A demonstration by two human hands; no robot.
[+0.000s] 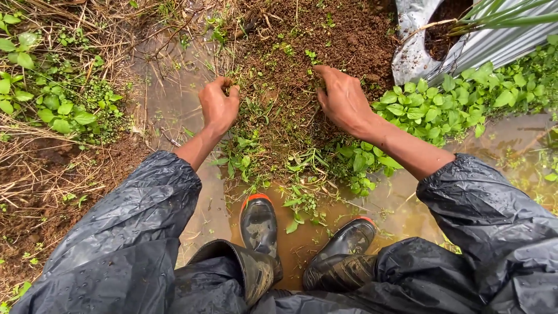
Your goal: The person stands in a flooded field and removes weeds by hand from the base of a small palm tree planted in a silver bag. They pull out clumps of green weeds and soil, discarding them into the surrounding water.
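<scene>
Weeding by hand, soil mound: left hand (219, 106) fisted on a grass tuft (228, 82) at the mound's (325, 40) wet edge, right hand (343, 100) half-curled into weeds (317, 72) on top; best gripped low at the roots, pulled steadily, boots (260, 227) braced in muddy water (401, 203).

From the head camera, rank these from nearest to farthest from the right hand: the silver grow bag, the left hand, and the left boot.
From the right hand:
1. Silver grow bag, up and to its right.
2. Left hand, across the soil patch to the left.
3. Left boot, below in muddy water.
</scene>
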